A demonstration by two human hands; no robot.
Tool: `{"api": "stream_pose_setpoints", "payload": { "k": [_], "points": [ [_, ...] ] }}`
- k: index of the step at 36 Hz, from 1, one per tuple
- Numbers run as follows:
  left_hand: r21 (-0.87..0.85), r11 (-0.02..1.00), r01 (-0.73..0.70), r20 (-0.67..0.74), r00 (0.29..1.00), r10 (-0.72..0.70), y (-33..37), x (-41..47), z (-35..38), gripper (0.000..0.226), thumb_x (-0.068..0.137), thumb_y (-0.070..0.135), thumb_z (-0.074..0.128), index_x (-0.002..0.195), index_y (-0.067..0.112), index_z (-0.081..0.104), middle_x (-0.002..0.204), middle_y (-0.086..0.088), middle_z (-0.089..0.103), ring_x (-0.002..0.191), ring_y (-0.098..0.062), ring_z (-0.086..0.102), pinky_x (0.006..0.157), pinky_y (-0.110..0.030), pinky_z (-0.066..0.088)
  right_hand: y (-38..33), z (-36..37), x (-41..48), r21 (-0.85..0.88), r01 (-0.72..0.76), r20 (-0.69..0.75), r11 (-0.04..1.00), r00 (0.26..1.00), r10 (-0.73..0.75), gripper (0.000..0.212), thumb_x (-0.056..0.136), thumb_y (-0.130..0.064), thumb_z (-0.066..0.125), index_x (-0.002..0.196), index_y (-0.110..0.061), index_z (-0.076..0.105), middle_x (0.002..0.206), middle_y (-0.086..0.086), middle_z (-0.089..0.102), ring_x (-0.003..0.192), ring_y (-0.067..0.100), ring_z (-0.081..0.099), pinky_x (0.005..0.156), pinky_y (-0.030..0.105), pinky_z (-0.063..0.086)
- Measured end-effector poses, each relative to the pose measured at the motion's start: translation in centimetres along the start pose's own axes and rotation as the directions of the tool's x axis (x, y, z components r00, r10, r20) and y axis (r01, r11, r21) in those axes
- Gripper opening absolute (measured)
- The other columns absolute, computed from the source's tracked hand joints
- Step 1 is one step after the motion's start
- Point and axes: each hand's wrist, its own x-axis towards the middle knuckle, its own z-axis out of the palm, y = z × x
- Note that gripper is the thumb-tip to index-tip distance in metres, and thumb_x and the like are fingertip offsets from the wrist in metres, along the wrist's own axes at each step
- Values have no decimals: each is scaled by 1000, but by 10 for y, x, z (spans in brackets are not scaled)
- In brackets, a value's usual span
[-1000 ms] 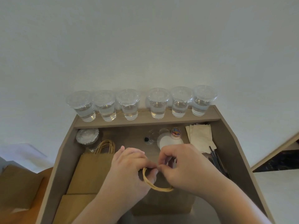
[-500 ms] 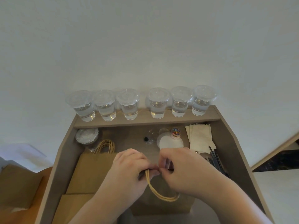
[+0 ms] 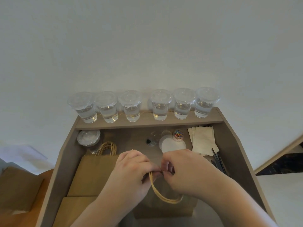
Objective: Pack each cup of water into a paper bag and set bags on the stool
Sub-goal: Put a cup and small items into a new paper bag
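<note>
A plain white wall (image 3: 147, 46), evenly lit with no hard shadows, fills the upper view. A grey-brown table (image 3: 232, 145) with raised sides stands against it, a narrow shelf (image 3: 147, 124) running along its back. To the right, a pale wood strip (image 3: 282, 153) borders a dark mottled panel (image 3: 282, 164) above a white surface (image 3: 285, 202).

Six cups (image 3: 160, 107) line the shelf (image 3: 180, 122) behind the bag (image 3: 164, 210); flat bags (image 3: 96, 174) lie left of it, napkins (image 3: 203, 138) right.

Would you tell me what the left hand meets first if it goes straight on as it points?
Likely the right hand, nearly touching the left hand as both pinch the brown paper bag.
</note>
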Motion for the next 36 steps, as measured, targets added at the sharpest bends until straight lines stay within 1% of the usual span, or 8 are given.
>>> {"api": "stream_pose_setpoints", "payload": {
  "k": [5, 9, 16, 20, 25, 28, 32, 36],
  "points": [
    [-49, 998, 43, -7, 999, -43, -2, 0, 0, 10, 92, 49, 75, 101, 47, 77, 92, 35, 66, 104, 1, 52, 100, -31, 41, 4, 5, 0, -26, -25, 36, 999, 999, 26, 15, 95, -42, 59, 107, -38, 67, 101, -14, 69, 94, 10, 65, 81, 29, 59],
    [-37, 999, 20, -46, 999, -22, 0, 1, 1, 10, 89, 47, 74, 97, 43, 78, 89, 28, 70, 100, -1, 55, 98, -35, 45, 1, 5, 4, -35, -23, 39, 999, 999, 24, 16, 93, -40, 59, 105, -36, 68, 100, -12, 69, 92, 13, 66, 73, 27, 55],
    [-70, 997, 14, -59, 998, -18, 0, 6, 0, 11, 85, 46, 82, 95, 42, 80, 85, 27, 71, 99, -3, 57, 96, -39, 46, 2, -1, 12, -27, -42, 118, 999, 992, 45, 21, 96, -46, 63, 110, -35, 74, 105, -10, 71, 98, 14, 66, 80, 30, 57],
    [-154, 988, 23, -113, 993, -41, -6, -1, 2, 28, 82, 51, 84, 107, 43, 78, 99, 32, 69, 108, -3, 58, 98, -38, 48, 18, -13, 6, 167, -50, 165, 985, 986, 22, 41, 87, -73, 65, 114, -44, 73, 98, -19, 72, 92, -3, 67, 81, 21, 55],
    [-376, 915, 149, -9, 986, -165, -32, -22, -1, 81, 72, 80, 73, 144, 59, 43, 141, 31, 48, 134, 3, 46, 102, -7, 41, 59, -36, -17, 564, 42, -26, 825, 999, -32, 49, 86, -84, 58, 118, -49, 72, 112, -18, 76, 108, 0, 70, 91, 21, 56],
    [-495, 840, 223, 60, 973, -223, -47, -33, 5, 92, 73, 67, 84, 151, 53, 38, 140, 25, 57, 129, -2, 56, 102, -20, 46, 83, -27, -38, 688, -8, 84, 726, 994, -68, 83, 70, -89, 71, 140, -44, 63, 135, -17, 71, 131, 2, 62, 106, 19, 49],
    [-620, 742, 254, 76, 961, -265, -50, -37, 15, 68, 81, 48, 87, 141, 48, 55, 121, 16, 74, 117, -8, 68, 99, -30, 53, 88, 1, -51, 630, -145, 220, 763, 975, 4, 71, 77, -61, 88, 138, -65, 52, 142, -25, 64, 137, -4, 55, 123, 41, 37],
    [-702, 657, 275, 51, 939, -339, -48, -32, 17, 36, 77, 39, 83, 112, 45, 77, 107, 15, 79, 104, -4, 72, 88, -19, 57, 79, 22, -51, 634, -235, 177, 737, 972, 157, 35, 89, -43, 78, 121, -56, 72, 120, -22, 75, 113, -5, 66, 115, 48, 47]
  ]
}}
